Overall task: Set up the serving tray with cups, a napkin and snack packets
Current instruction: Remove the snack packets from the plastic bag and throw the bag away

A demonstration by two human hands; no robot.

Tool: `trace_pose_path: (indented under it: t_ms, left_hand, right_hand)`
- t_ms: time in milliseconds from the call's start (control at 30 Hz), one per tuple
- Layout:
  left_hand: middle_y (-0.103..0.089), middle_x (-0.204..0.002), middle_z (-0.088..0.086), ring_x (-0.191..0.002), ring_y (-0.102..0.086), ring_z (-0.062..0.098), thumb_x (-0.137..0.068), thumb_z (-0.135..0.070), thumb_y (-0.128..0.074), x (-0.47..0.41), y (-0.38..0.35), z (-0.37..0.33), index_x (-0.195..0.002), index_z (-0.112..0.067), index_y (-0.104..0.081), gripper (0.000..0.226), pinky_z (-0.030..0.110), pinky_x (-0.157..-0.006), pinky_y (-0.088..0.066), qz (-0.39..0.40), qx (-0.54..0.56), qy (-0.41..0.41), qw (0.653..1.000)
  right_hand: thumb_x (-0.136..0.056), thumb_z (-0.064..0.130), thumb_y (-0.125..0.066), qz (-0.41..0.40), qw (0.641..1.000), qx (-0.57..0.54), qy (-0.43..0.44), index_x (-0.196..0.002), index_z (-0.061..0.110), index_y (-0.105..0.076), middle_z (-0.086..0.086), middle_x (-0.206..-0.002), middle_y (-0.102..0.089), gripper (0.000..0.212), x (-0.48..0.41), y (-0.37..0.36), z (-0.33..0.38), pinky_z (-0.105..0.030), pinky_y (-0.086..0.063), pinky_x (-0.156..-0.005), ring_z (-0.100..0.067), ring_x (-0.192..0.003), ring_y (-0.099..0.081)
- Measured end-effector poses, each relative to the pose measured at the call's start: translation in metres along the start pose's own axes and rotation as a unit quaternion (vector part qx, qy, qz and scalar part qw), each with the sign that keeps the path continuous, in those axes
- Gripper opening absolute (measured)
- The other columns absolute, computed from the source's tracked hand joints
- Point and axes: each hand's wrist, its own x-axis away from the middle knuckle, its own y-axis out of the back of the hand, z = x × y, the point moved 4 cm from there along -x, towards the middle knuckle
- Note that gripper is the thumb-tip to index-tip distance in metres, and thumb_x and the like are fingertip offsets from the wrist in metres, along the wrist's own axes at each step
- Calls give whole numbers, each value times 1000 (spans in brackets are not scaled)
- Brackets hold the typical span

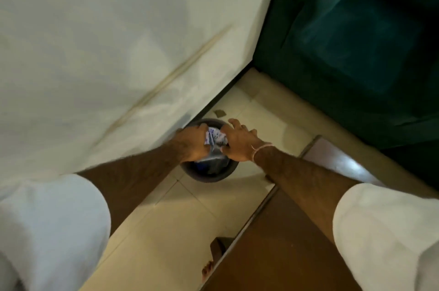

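Gripping 1 crumpled white-and-blue packet [215,138] from both sides, the left hand [193,142] and right hand [240,142] hold it over a dark bin [202,175]; its long axis cannot be determined.

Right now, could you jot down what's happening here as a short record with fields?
setting: tiled floor between a white-draped surface and a green sofa
left hand: gripping a crumpled packet
right hand: gripping the same packet
below the hands: dark round bin
serving tray: not in view
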Motion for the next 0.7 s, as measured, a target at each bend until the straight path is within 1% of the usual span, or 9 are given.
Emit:
trace_pose_path:
  t_ms: [67, 133, 267, 367, 500, 700]
  left_hand:
    - [-57, -137, 12, -121, -56, 32, -90, -39, -61, 20, 40, -18, -141, -14, -42, 60, 44, -103, -44, -26, 5, -6, 1000]
    - [-56, -137, 12, -122, -54, 33, -90, -40, -60, 44, 85, -41, -143, -14, -39, 63, 45, -102, -44, -55, -4, -18, 998]
    - [-51, -143, 12, -126, -51, 32, -90, -44, -62, 89, 169, -90, -149, -16, -33, 72, 43, -103, -44, -129, -4, -44, 991]
    - [-47, -149, 11, -131, -47, 31, -90, -45, -62, 124, 224, -128, -151, -17, -30, 74, 44, -106, -40, -174, -14, -59, 983]
    - [-43, -152, 10, -136, -43, 31, -92, -45, -61, 177, 290, -187, -152, -15, -28, 75, 43, -109, -36, -227, -10, -94, 969]
    - [-43, -152, 11, -135, -44, 32, -89, -46, -63, 249, 368, -283, -151, -14, -30, 77, 45, -109, -38, -288, -20, -145, 946]
  right_hand:
    - [-89, 34, -66, -29, 1000, -9, -2, -149, 21, -33, -9, -164, -16, 70, 27, 40, 5, -54, -32, -110, -36, -140, -37]
    - [-90, 37, -65, -60, 998, -19, -3, -150, 22, -31, -9, -165, -16, 72, 59, 84, 9, -54, -31, -112, -35, -144, -34]
    - [-92, 46, -61, -115, 993, -35, -8, -156, 23, -21, -7, -168, -9, 79, 125, 171, 12, -55, -25, -117, -32, -151, -24]
    - [-92, 47, -62, -154, 987, -44, -19, -155, 26, -16, -5, -169, -6, 81, 182, 229, 15, -59, -24, -116, -34, -151, -24]
    - [-91, 50, -62, -218, 974, -45, -31, -156, 27, -16, -3, -169, -4, 83, 269, 304, 11, -60, -24, -117, -34, -151, -24]
    - [-89, 54, -63, -314, 949, -29, -22, -154, 27, -14, -3, -169, -3, 85, 398, 396, -16, -65, -26, -113, -36, -150, -25]
